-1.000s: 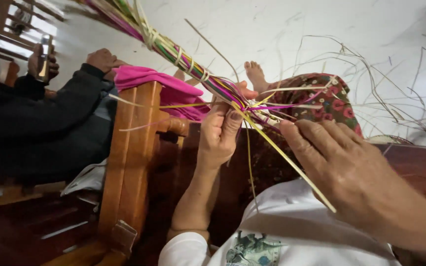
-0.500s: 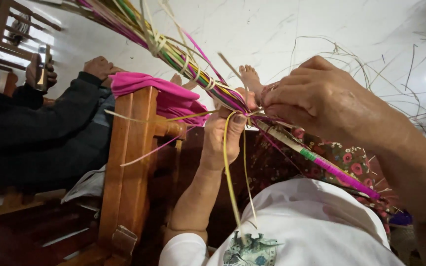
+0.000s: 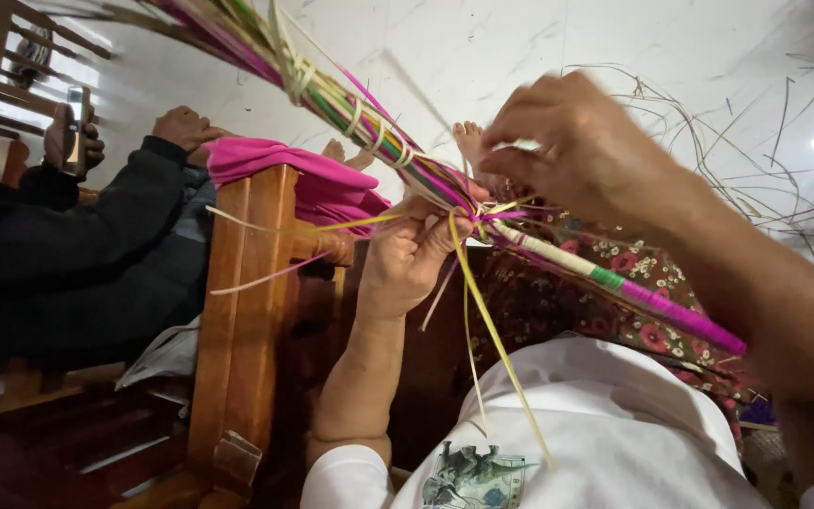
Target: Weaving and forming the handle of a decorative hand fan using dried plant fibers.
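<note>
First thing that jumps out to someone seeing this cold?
The bundle of coloured strips, pink, green and yellow, runs diagonally from top left to centre. There the left hand pinches it from below while the right hand, blurred, works loose strands just above. Next comes the bright pink cloth draped over the wooden chair frame at left, with another person's dark sleeve beyond it.

Pale marbled floor (image 3: 520, 47) with loose dry straw strands (image 3: 765, 160), seemingly directly on it, at right
</note>
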